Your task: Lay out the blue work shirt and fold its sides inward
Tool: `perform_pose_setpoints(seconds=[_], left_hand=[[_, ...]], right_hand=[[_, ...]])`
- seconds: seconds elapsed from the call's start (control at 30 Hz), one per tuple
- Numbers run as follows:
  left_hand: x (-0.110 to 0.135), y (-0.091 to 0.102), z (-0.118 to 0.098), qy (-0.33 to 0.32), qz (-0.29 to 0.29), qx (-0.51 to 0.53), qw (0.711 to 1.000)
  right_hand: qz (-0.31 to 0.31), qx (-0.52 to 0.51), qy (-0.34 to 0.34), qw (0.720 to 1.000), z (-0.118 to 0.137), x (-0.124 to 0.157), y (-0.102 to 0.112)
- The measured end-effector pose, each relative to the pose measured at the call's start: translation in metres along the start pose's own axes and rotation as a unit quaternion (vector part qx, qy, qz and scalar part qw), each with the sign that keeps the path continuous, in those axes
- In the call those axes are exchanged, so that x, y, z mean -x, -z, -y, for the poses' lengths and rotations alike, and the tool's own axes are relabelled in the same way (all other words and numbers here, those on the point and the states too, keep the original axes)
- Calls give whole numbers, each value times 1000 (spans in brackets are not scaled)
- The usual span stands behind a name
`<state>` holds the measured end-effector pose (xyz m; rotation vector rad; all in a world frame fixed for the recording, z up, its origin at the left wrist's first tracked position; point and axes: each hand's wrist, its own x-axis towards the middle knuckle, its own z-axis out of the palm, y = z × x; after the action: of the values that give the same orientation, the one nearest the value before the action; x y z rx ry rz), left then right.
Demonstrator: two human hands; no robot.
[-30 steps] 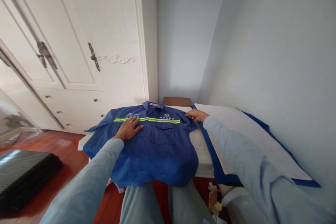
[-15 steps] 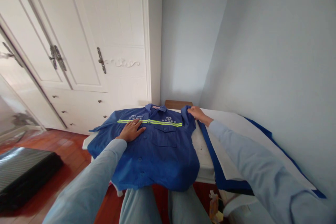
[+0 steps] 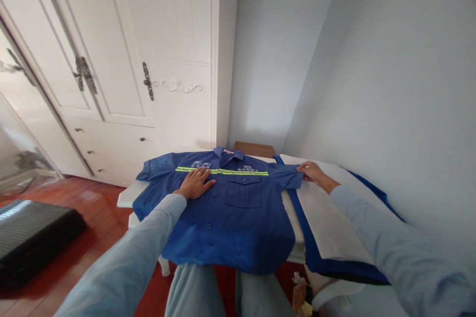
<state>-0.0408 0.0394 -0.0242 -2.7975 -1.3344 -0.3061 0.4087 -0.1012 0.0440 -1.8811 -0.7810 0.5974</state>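
Note:
A blue short-sleeved work shirt [image 3: 219, 223] lies front side up, its collar facing away from me. It has a yellow reflective stripe across the chest, buttons down the middle and a flap pocket. My left hand [image 3: 195, 183] rests flat on its chest, fingers spread over the stripe. At the right, my right hand [image 3: 314, 173] pinches the hem of the shirt's sleeve, which is stretched out sideways. The other sleeve lies spread at the left. The shirt's lower edge hangs over the table's front, near my legs.
Under the shirt is a white table [image 3: 130, 194]. Blue material with a white sheet [image 3: 323, 228] on it lies to the right, by the grey wall. A brown box [image 3: 255, 149] sits behind the collar. A white wardrobe [image 3: 178, 34] stands behind; a black ribbed case [image 3: 37, 242] lies on the floor.
My right hand has moved right, drawing the bunched sleeve out straight. The shirt has shifted slightly right, with my left hand still lying on its chest.

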Motion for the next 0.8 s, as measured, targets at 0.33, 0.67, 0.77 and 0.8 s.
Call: perform_pose_setpoints(seconds=[0.33,0.67,0.77,0.8], left_hand=[[-6,-2,-3,-3,-6,34,999],[-4,0,-4,-3,-21,28,999],[-5,-2,-4,-1,-24,31,999],[-5,-2,-3,-1,-24,31,999]], right_hand=[[35,-29,-70,997,-9,3,17],[16,-22,-20,999,-1,-21,-8],[-11,-9,-5,1000,1,-29,-6],[-21,0,-2,1000,1,-31,-3]])
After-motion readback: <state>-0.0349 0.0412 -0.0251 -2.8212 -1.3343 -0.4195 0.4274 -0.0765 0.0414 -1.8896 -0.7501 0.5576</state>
